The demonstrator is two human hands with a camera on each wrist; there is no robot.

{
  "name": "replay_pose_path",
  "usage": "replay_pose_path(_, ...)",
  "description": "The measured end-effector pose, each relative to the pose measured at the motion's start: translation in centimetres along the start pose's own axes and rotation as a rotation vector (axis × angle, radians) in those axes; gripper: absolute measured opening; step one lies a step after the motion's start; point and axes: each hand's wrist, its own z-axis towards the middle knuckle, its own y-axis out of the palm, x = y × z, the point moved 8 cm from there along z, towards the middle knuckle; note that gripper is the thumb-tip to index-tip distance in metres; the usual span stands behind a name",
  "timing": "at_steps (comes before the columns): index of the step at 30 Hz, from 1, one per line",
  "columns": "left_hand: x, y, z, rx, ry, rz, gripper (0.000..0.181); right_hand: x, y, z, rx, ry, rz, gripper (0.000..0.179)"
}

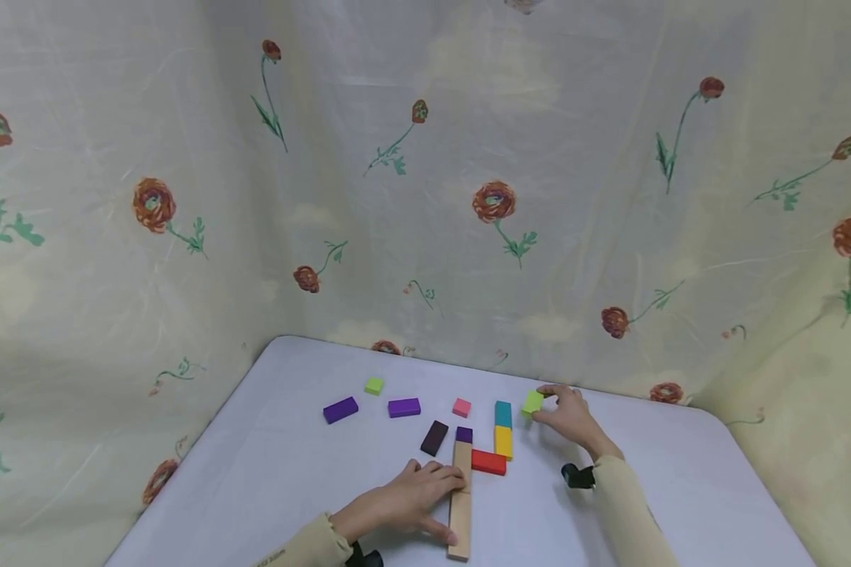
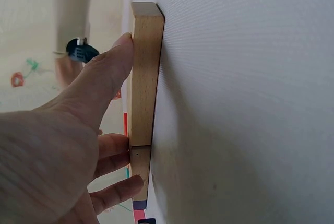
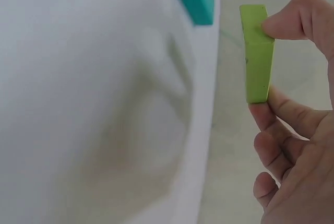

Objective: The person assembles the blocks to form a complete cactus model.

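Observation:
My right hand point(image 1: 574, 417) pinches a light green block point(image 3: 258, 57) by its two ends, thumb on one and fingertips on the other, off the white table point(image 1: 312, 472). Two plain wooden blocks point(image 2: 146, 78) lie end to end in a line. My left hand point(image 1: 414, 498) rests along them, the thumb touching the nearer block and the fingers reaching over the farther one. At the far end of this line sits a small dark purple block point(image 1: 464, 434). A red block point(image 1: 489, 462) joins the line's right side, followed by a yellow block point(image 1: 503, 442) and a teal block point(image 1: 503, 414).
Loose on the table lie a black block point(image 1: 434, 438), a pink block point(image 1: 462, 407), a purple block point(image 1: 404, 407), another purple block point(image 1: 341, 409) and a second light green block point(image 1: 373, 386). A flowered curtain point(image 1: 397, 236) hangs behind and around the table.

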Motion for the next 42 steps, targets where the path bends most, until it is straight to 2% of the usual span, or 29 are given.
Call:
replay_pose_path(4,0.1,-0.2,-0.2,-0.006,0.0,-0.003,0.078,-1.7,0.4,0.3,-0.001,-0.044,-0.014,0.055)
replay_pose_path(13,0.2,-0.4,-0.3,-0.004,-0.009,0.009,0.078,-4.7,2.5,0.3,-0.031,-0.059,-0.022,0.054)
replay_pose_path(21,0.0,-0.4,-0.2,-0.007,-0.011,0.016,0.076,-6.8,4.3,0.8,-0.062,-0.114,-0.096,0.052)
replay_pose_path(29,-0.1,-0.1,0.0,-0.012,-0.012,0.022,0.076,-7.8,5.5,1.1,-0.073,-0.137,-0.163,0.051)
replay_pose_path(42,0.1,-0.4,-0.3,-0.016,-0.012,0.017,0.075,-8.8,7.4,1.7,-0.109,-0.148,-0.153,0.051)
